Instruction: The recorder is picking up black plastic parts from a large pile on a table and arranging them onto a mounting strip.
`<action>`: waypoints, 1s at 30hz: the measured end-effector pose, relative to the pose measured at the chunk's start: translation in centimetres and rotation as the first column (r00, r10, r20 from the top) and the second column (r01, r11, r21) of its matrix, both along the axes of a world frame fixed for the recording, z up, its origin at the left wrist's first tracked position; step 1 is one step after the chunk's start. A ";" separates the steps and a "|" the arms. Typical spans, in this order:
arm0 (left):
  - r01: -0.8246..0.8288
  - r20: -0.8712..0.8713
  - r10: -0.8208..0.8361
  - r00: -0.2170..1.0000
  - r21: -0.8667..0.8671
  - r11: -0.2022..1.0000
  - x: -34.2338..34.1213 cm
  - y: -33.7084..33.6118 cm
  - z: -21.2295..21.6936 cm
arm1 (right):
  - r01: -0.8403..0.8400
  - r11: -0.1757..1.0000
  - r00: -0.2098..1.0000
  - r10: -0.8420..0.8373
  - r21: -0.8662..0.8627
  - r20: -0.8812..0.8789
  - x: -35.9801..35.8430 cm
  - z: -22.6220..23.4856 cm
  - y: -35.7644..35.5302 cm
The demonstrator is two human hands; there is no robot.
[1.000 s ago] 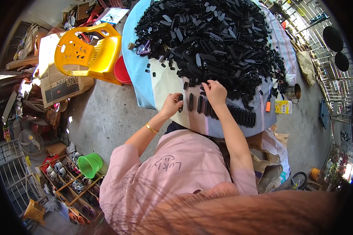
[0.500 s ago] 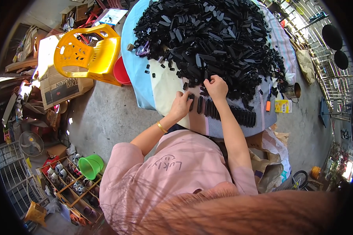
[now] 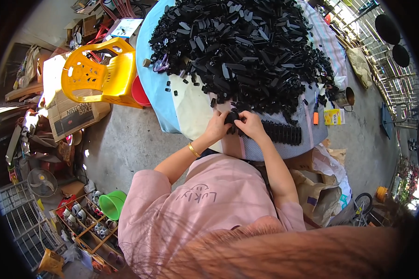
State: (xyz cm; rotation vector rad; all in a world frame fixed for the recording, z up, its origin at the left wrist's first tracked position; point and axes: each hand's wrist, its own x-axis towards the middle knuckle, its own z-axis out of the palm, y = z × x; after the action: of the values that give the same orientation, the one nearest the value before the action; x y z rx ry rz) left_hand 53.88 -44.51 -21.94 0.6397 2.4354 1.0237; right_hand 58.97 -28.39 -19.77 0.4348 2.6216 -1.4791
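Note:
A large heap of black plastic pieces [image 3: 246, 51] covers most of the cloth-covered table [image 3: 198, 111]. At its near edge my left hand [image 3: 217, 125] and my right hand [image 3: 250, 124] meet, fingers closed around a small black plastic piece [image 3: 232, 118] between them. My left hand wears a gold bracelet at the wrist. Just right of my right hand runs a neat row of black plastic pieces [image 3: 284, 133], lined up side by side. A few small loose black pieces [image 3: 174, 92] lie left of the heap. My fingertips partly hide the held piece.
An orange-handled screwdriver [image 3: 315, 116], a yellow packet [image 3: 334, 117] and a metal cup [image 3: 344, 97] are at the right. Purple-handled scissors [image 3: 161, 64] lie at the left. Beside the table stand a yellow plastic chair [image 3: 118, 69] and a red bucket [image 3: 139, 90]; paper bags [image 3: 321, 200] sit below right.
My right hand has come down from the heap's edge toward my left hand. Both hands now meet at a black piece. The whole view has shifted slightly.

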 end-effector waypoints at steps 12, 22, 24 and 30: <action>0.046 -0.219 -0.056 0.974 -0.048 0.998 1.4 0.1 0.2 | 0.108 0.985 0.982 -0.127 -0.132 -0.143 2.0 -1.4 1.8; 0.020 -0.012 -0.020 1.000 0.006 1.000 1.6 -1.8 -0.3 | 0.252 0.898 0.966 -0.256 -0.362 0.038 7.5 -0.3 3.3; 0.047 -0.053 -0.044 0.998 0.051 0.998 1.6 -1.6 -0.9 | 0.277 0.880 0.960 -0.264 -0.387 0.089 8.1 -0.2 3.0; 0.061 0.024 -0.060 0.998 -0.032 0.998 1.1 -0.6 0.2 | 0.256 0.900 0.966 -0.255 -0.352 0.052 8.9 0.0 2.6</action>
State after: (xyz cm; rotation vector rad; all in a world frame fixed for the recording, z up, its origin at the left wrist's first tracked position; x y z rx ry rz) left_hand 54.94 -45.16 -21.72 0.6822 2.3925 0.9603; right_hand 67.86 -25.78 -19.78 0.7608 2.2819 -1.9798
